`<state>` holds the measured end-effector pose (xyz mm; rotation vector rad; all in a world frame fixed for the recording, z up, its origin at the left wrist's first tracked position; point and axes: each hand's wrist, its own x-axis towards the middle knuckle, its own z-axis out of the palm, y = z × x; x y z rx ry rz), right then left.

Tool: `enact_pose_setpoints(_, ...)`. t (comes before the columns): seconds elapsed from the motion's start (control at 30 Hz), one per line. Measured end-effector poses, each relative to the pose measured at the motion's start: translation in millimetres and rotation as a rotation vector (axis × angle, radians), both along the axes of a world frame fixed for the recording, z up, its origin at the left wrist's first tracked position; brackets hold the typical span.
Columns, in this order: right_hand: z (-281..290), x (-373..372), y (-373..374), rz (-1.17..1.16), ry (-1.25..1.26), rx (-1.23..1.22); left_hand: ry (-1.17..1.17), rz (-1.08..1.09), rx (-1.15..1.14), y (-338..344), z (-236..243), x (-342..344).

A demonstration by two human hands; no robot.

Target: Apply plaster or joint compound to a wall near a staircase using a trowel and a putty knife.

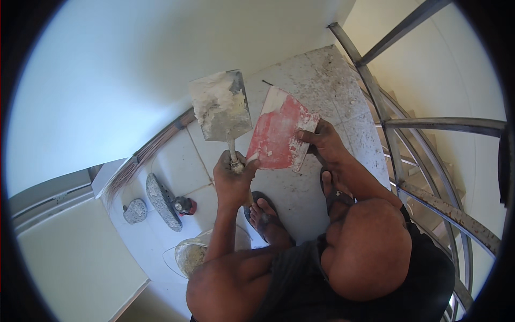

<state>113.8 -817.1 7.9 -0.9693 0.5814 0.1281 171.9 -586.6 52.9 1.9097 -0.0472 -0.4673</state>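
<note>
My left hand (232,174) is closed round the handle of a square-bladed putty knife (228,121), its metal blade pointing away from me with off-white putty smeared over much of it. To the right of it, a flat red putty spreader (274,133) is coated with white residue, thickest along its right edge. My right hand (323,140) grips that right edge, thumb on top. The left thumb reaches across to the spreader's lower left corner and seems to touch it. Both tools are held up above the tiled floor, side by side.
A broom (155,144) lies along the wall at left. Nearby are a spattered slipper (162,201), a smaller spattered piece (135,211), a red-and-black object (185,205) and a bucket (190,255). Metal railing (394,123) borders stairs at right. Crumbs litter the far floor (335,80).
</note>
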Motion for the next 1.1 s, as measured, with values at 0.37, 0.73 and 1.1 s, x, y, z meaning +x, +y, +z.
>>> enact_pose_setpoints(0.37, 54.1, 53.9, -1.3, 0.104, -0.705, -1.646, 0.019, -0.095, 0.182, 16.4, 13.5, 10.9)
enact_pose_setpoints(0.73, 42.0, 88.0, 4.1, 0.165, -0.829, -1.753, 0.078, -0.306, 0.139, 24.6, 14.2, 17.5)
enact_pose_setpoints(1.1, 34.4, 84.3, -2.9, 0.217, -0.933, -1.706, 0.187, -0.290, 0.102, 23.9, 14.3, 16.2)
